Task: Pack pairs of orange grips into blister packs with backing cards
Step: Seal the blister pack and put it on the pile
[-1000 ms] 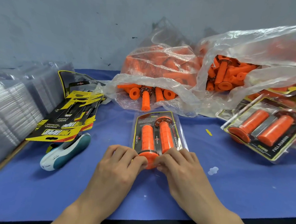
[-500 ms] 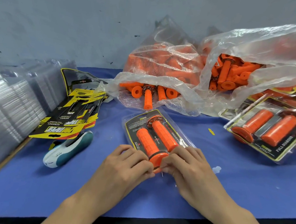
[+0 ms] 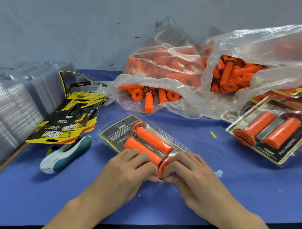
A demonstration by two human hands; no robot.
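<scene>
A clear blister pack (image 3: 121, 132) with a black-and-yellow backing card lies tilted on the blue table, holding two orange grips (image 3: 152, 141). My left hand (image 3: 125, 167) and my right hand (image 3: 191, 171) pinch its near end from either side, fingers curled over the plastic edge around a grip's flange. A finished pack (image 3: 269, 135) lies at the right. Loose orange grips (image 3: 148, 100) spill from clear bags (image 3: 167, 65) at the back.
Spare backing cards (image 3: 66, 123) are piled at the left, with a white and teal stapler (image 3: 64, 157) below them. Stacks of empty clear blisters (image 3: 12, 109) fill the far left. A second bag of grips (image 3: 256, 55) overhangs the right. The table's front edge runs just below my wrists.
The pack has turned counter-clockwise, its far end swinging left, so it now lies diagonally. Both hands stayed on its near end and shifted slightly right.
</scene>
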